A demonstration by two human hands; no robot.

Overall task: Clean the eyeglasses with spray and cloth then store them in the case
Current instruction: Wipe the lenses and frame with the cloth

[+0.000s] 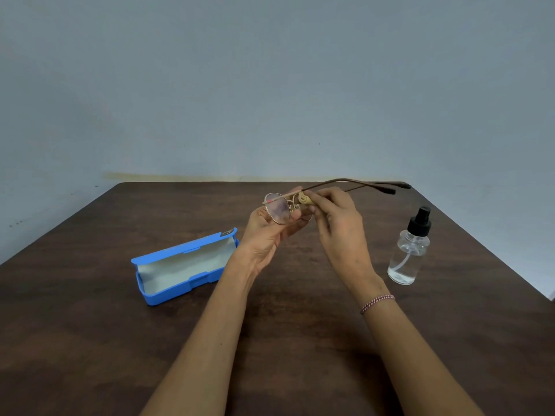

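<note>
Centre of frame, just above mid-height: eyeglasses [277,209], thin gold-tone wire frame w/ round lenses, held up in the air over the table [300,340], not touching it. Temples are unfolded and run toward the upper right of the frame, ending in dark tips.

Left hand [265,235] comes up from bottom centre, palm partly facing the camera. Its fingers are curled round the lens on the picture's left, gripping it at the rim. Right hand [341,226] comes in from the lower right, back of the hand to the camera. Its fingertips pinch a small beige cloth [305,200] at the other lens, close to the bridge. That lens is mostly hidden behind the fingers and cloth, so exact contact w/ the glass can't be told. Thin red-and-white bracelet [377,303] sits on the right wrist.

Left of centre, lower than the hands: blue case [183,265] lying open on the table, pale lining showing, lid tipped back toward the wall [270,85]. Nothing visible inside it.

Right side of frame: clear spray bottle [409,250] w/ black pump top, standing upright on the table, near the right forearm but apart from it. A little clear liquid sits at the bottom; thin tube visible inside.

Table is dark brown wood-grain; plain grey-blue wall fills the upper half.
</note>
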